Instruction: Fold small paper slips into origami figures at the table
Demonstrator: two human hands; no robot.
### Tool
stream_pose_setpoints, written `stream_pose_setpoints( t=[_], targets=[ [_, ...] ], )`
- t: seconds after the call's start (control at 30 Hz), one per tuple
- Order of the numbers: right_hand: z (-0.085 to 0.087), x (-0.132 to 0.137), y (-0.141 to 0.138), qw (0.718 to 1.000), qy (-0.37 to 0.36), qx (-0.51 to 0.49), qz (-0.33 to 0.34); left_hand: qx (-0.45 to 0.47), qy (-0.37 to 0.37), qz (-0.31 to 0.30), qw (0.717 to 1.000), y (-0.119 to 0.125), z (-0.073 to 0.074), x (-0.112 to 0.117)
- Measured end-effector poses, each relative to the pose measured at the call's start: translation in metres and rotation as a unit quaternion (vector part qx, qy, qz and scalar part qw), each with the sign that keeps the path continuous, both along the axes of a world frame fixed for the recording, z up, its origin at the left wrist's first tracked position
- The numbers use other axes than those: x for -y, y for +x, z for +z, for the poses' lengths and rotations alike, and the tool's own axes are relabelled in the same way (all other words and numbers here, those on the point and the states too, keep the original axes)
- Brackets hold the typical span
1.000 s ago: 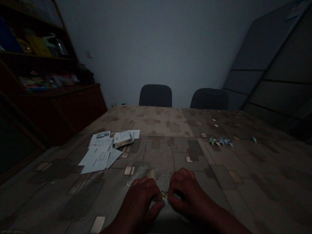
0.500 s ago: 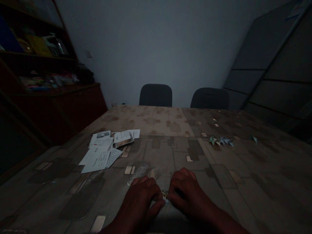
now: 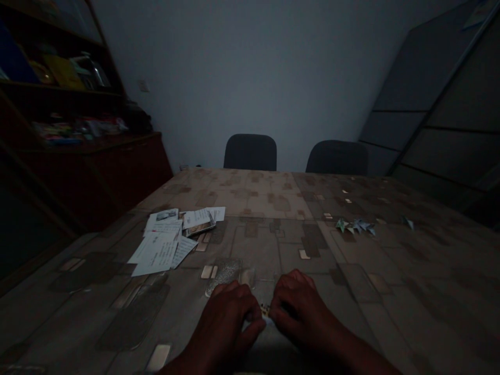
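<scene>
In the dim head view my left hand (image 3: 228,317) and my right hand (image 3: 299,310) rest together on the patterned table (image 3: 273,245) near its front edge. Both have their fingers curled and pinch a small folded piece of paper (image 3: 265,311) between them; only a pale sliver of it shows between the fingertips. Most of the paper is hidden under my fingers.
A loose pile of white paper slips (image 3: 167,239) lies to the left. Several small folded paper shapes (image 3: 355,226) sit at the right, with one more (image 3: 408,223) farther right. Two dark chairs (image 3: 250,152) stand at the far edge. A wooden cabinet (image 3: 78,135) fills the left.
My hands stay pressed together on the small paper with only slight finger shifts. The view has drifted a little; nothing else on the table moved.
</scene>
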State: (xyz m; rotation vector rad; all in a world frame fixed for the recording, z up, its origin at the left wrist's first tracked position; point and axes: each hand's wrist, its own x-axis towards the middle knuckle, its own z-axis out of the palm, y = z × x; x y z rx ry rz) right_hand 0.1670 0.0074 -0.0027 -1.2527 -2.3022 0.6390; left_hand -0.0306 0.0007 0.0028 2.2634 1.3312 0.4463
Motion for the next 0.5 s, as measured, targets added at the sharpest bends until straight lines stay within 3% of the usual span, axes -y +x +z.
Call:
stream_pose_setpoints(
  t=[0.5],
  targets=[
    [-0.0020, -0.0008, 0.0011, 1.000, 0.003, 0.009, 0.006, -0.009, 0.005, 0.006, 1.000, -0.0001, -0.0043, -0.0008]
  ],
)
